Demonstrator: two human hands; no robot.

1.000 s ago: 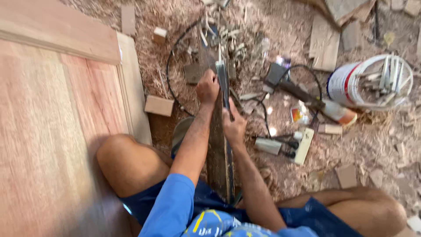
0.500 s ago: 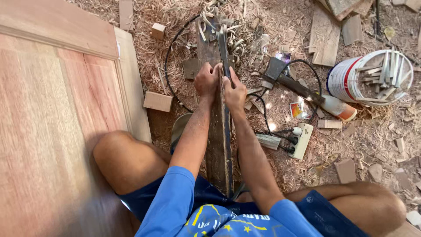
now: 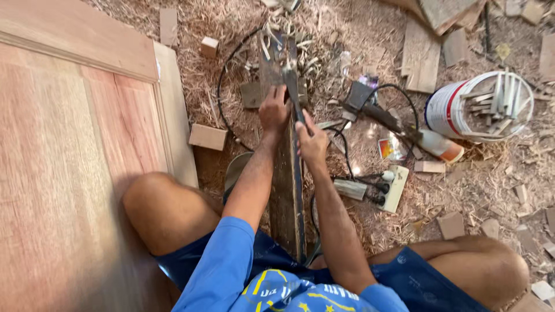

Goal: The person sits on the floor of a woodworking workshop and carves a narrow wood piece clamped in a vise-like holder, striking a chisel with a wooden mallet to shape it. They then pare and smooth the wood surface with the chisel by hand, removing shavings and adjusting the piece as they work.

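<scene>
A long, dark wooden plank (image 3: 284,196) is laid lengthwise between the person's bent knees, running away from the lap across a floor thick with wood shavings (image 3: 243,29). On its far part a hand plane (image 3: 291,86) is set, with curled shavings heaped just around it. The left hand (image 3: 274,111) is closed around the near end of the plane on the left side, fingers curled tight; the right hand (image 3: 313,143) is wrapped against the plank's right edge just behind the tool, fingers folded, though whether it grips the plane or only the plank cannot be told. To the left a large reddish door panel (image 3: 69,173) is laid flat, with a small wooden block (image 3: 208,137) just beside its edge. To the right are seen a white power strip (image 3: 396,188), a black cable (image 3: 225,98) looping around, and, well apart, a white bucket (image 3: 448,110) filled with wood offcuts.
</scene>
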